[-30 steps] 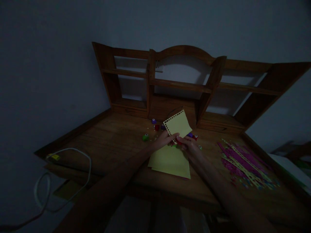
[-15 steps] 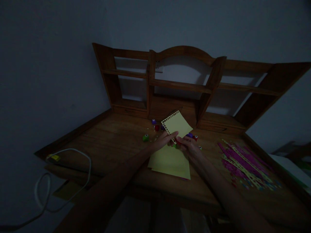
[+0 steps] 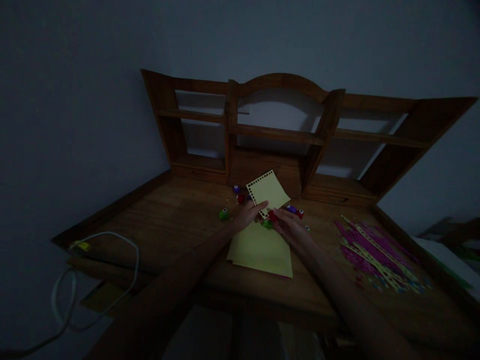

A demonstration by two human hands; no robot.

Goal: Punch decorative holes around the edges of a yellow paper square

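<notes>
My left hand [image 3: 248, 216] pinches a pale yellow sheet of paper [image 3: 270, 193] by its lower left side, tilted above the desk. Small dark cut-outs line two of the sheet's edges. My right hand [image 3: 294, 226] is closed around a small red craft punch [image 3: 272, 216] at the sheet's lower corner. Whether the paper sits inside the punch's slot, I cannot tell. Just below the hands is a green punch [image 3: 267, 223], partly hidden. Larger yellow sheets [image 3: 262, 252] lie stacked on the desk under my hands.
Several other punches stand around, among them a green one [image 3: 224, 214] and a purple one [image 3: 236, 189]. To the right lie pink and yellow punched strips [image 3: 371, 247] with scraps. A wooden shelf unit [image 3: 277, 129] backs the desk; a white cable [image 3: 137, 260] loops at left.
The small sheet and both hands have shifted slightly left and turned a little. More of the red punch and the green punch below now shows. The view has also moved slightly.
</notes>
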